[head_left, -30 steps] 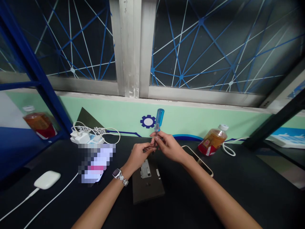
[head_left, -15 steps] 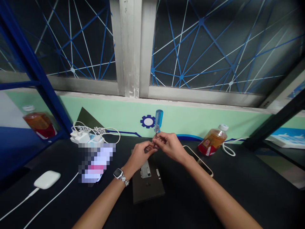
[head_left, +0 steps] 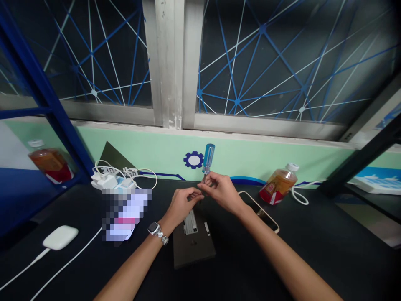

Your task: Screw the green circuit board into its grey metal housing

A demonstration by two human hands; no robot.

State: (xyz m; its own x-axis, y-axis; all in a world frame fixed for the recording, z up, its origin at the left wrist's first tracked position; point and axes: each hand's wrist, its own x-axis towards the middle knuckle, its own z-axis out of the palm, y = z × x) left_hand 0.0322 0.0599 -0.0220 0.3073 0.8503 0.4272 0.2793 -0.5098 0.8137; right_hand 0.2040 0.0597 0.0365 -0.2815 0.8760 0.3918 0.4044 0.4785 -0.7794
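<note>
Black desk [head_left: 313,255] below mint-green wall [head_left: 316,161]

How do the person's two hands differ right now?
The left hand wears a silver wristwatch, while the right hand has a bare wrist. The right hand pinches the shaft of a blue-handled screwdriver; the left hand's fingers sit lower beside it, and contact is unclear. Both hands are bare and held above a dark flat device.

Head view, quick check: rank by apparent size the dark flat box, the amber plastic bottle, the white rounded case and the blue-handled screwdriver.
1. Dark flat box
2. Amber plastic bottle
3. White rounded case and blue-handled screwdriver: these look alike. The screwdriver is held up and partly hidden by fingers, so I won't rank them.
</note>
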